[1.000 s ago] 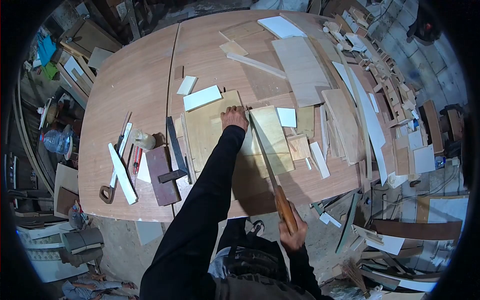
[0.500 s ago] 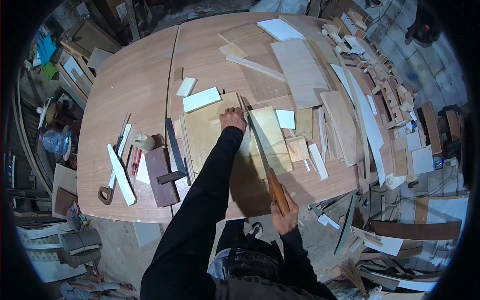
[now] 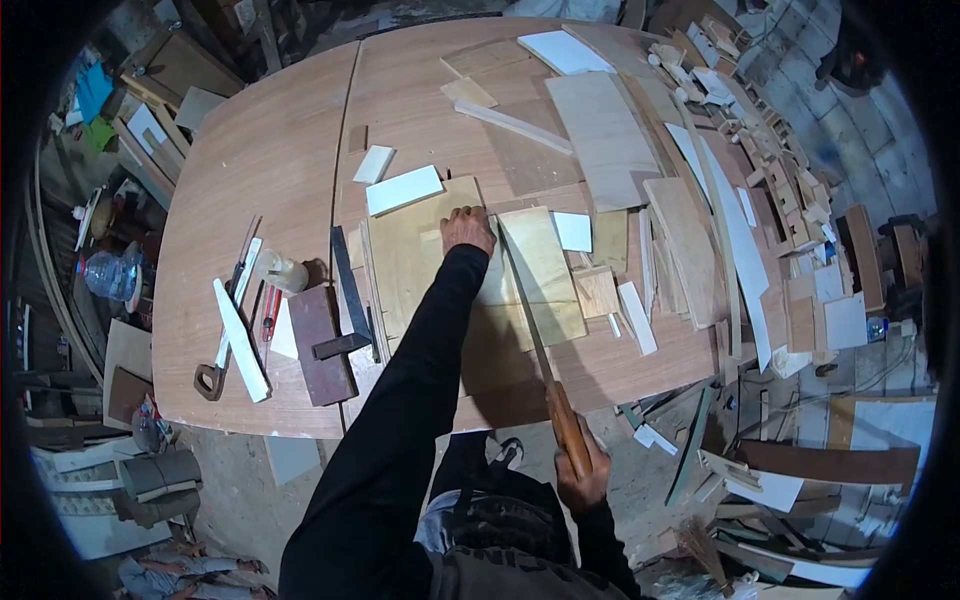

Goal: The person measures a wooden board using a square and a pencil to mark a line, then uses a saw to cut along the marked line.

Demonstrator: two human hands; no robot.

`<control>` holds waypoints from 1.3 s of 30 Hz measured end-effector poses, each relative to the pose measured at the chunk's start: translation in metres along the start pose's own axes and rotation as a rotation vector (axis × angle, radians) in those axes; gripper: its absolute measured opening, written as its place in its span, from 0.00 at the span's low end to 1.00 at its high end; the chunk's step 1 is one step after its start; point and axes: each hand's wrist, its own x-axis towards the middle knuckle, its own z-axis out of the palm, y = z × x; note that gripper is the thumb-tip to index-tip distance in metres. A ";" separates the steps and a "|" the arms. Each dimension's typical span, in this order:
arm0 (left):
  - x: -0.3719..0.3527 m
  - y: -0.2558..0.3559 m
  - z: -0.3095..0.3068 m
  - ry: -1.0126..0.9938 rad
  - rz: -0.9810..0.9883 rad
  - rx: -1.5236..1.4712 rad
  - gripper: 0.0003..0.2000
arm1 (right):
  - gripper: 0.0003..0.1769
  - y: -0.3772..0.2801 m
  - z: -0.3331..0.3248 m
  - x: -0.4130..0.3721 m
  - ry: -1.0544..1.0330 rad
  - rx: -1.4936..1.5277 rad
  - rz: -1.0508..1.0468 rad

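My right hand (image 3: pixel 583 474) is wrapped round the wooden handle of a handsaw (image 3: pixel 531 315), just past the table's near edge. The saw's blade runs forward along a gap between two pieces of pale plywood. Pressed on the left plywood board (image 3: pixel 410 270) is my left hand (image 3: pixel 468 230), its fingers bent and resting on the wood near the blade's tip. The right plywood piece (image 3: pixel 545 270) lies on the other side of the blade. A white block (image 3: pixel 404 191) sits on the far left part of the board.
To the left lie a try square (image 3: pixel 347 300), a dark red board (image 3: pixel 322 350), a jar (image 3: pixel 283 271), a red cutter (image 3: pixel 271 315) and a second saw (image 3: pixel 208 381). Offcuts and long boards (image 3: pixel 605 140) cover the right side. Small wooden pieces (image 3: pixel 790 195) stand along the right edge.
My right hand has drawn the saw back toward my body, and the blade's tip has come nearer. My left hand stays on the board.
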 end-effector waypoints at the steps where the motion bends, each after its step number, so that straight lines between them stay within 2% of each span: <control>1: 0.001 -0.003 -0.002 0.006 -0.006 0.004 0.10 | 0.30 0.002 0.003 0.005 -0.006 0.003 -0.007; 4: -0.004 0.005 -0.016 -0.063 0.009 -0.051 0.10 | 0.30 0.011 0.023 0.035 0.011 0.014 0.019; 7: 0.001 0.001 -0.003 -0.012 -0.011 -0.034 0.10 | 0.30 0.020 0.028 0.045 0.008 0.005 -0.043; 8: -0.003 0.001 -0.002 -0.022 -0.016 -0.038 0.10 | 0.30 0.015 0.022 0.031 0.066 0.012 -0.105; 12: 0.001 -0.004 0.002 -0.011 0.001 -0.012 0.11 | 0.31 0.009 0.002 -0.002 0.033 0.018 -0.053; 16: -0.003 0.000 0.002 -0.050 -0.005 0.001 0.14 | 0.31 0.012 0.030 0.056 0.009 0.020 -0.051; 19: -0.002 0.001 -0.002 -0.071 -0.004 0.014 0.15 | 0.30 0.023 0.016 0.031 0.057 -0.087 -0.170; 20: 0.001 0.003 -0.004 -0.070 -0.007 0.017 0.15 | 0.29 0.017 0.005 0.013 0.024 -0.021 -0.071; 22: -0.001 -0.002 -0.002 -0.083 -0.020 0.025 0.16 | 0.29 0.006 0.002 0.009 0.011 0.014 -0.050; 25: 0.000 0.001 0.000 -0.072 0.002 0.018 0.14 | 0.29 0.004 0.009 0.030 -0.018 -0.002 0.022; 27: -0.003 0.000 -0.005 -0.006 0.022 -0.014 0.11 | 0.28 0.006 0.022 0.054 -0.012 0.053 -0.039; 29: 0.001 0.000 -0.001 -0.041 -0.002 -0.013 0.10 | 0.28 0.011 0.014 0.031 0.030 0.021 -0.048; 32: -0.001 0.000 0.003 0.030 -0.001 -0.010 0.09 | 0.29 0.010 -0.003 -0.008 0.020 -0.045 -0.087; 33: 0.000 -0.002 0.000 0.039 -0.002 -0.007 0.09 | 0.29 0.011 -0.001 -0.002 0.019 -0.042 -0.096; 35: -0.003 0.000 -0.002 0.016 0.027 -0.041 0.09 | 0.30 0.008 0.007 0.018 0.006 -0.042 0.025; 36: -0.003 0.001 -0.002 0.030 0.025 -0.058 0.08 | 0.31 0.013 0.018 0.037 0.024 0.019 -0.067; 39: -0.002 0.003 -0.005 0.063 -0.008 -0.053 0.08 | 0.31 0.016 0.018 0.036 0.023 -0.050 -0.082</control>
